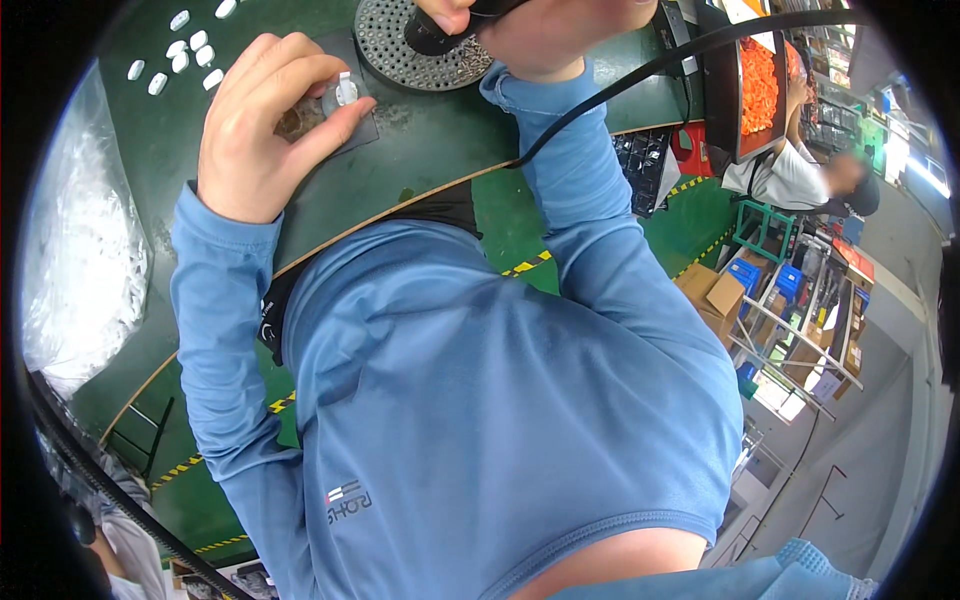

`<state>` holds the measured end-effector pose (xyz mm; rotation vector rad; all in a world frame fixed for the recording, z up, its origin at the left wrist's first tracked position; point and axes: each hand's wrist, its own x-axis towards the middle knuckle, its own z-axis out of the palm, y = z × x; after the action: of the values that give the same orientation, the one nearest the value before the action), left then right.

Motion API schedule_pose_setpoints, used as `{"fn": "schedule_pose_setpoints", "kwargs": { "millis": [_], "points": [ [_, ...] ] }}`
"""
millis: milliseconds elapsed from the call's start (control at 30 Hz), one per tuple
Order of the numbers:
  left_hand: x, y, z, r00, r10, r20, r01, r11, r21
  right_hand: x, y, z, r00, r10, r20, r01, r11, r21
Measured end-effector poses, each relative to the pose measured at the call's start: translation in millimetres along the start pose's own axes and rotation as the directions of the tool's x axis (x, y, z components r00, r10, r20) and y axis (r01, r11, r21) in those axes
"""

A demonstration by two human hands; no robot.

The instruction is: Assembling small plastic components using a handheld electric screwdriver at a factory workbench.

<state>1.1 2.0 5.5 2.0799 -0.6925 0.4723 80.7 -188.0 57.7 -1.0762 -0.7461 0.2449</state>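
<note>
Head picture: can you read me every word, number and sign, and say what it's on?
Shirt: dark letters by a small coloured mark; I don't copy wording.
Black clothing: white mark, too small to read.
Floor tape: yellow-black stripes, no words I can see.
Black tool: no writing I can make out.

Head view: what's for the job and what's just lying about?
Seemingly for the job:
- black tool in right hand
- small white part at left hand
- round dish
- maybe loose white pieces

Seemingly lying about:
- plastic bag
- orange pieces
</note>
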Motion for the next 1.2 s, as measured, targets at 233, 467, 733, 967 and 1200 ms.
{"fn": "schedule_pose_setpoints", "kwargs": {
  "millis": [233, 467, 733, 967, 1200],
  "points": [
    [-1, 1, -1, 1.0, -0.01, 0.003, 0.01, 1.0, 0.012, 0, 2, -1, 1.0, -0.006, -0.002, 0.006, 1.0, 0.023],
    [0, -2, 3, 0.999, 0.033, -0.015, -0.032, 0.999, 0.007, 16, 10, -19, 0.99, -0.131, 0.056, 0.113, 0.961, 0.253],
    [-2, -4, 5, 0.997, 0.061, -0.05, -0.061, 0.998, 0.007, 27, -13, 36, 0.923, -0.285, 0.257, 0.209, 0.935, 0.286],
    [-4, -8, 7, 0.998, 0.056, -0.029, -0.055, 0.998, 0.04, 13, 3, 46, 0.972, -0.13, 0.193, 0.066, 0.949, 0.307],
    [-5, -7, 5, 0.996, 0.063, -0.056, -0.06, 0.997, 0.052, 20, -14, 44, 0.971, -0.011, 0.24, -0.051, 0.967, 0.248]
  ]
}}
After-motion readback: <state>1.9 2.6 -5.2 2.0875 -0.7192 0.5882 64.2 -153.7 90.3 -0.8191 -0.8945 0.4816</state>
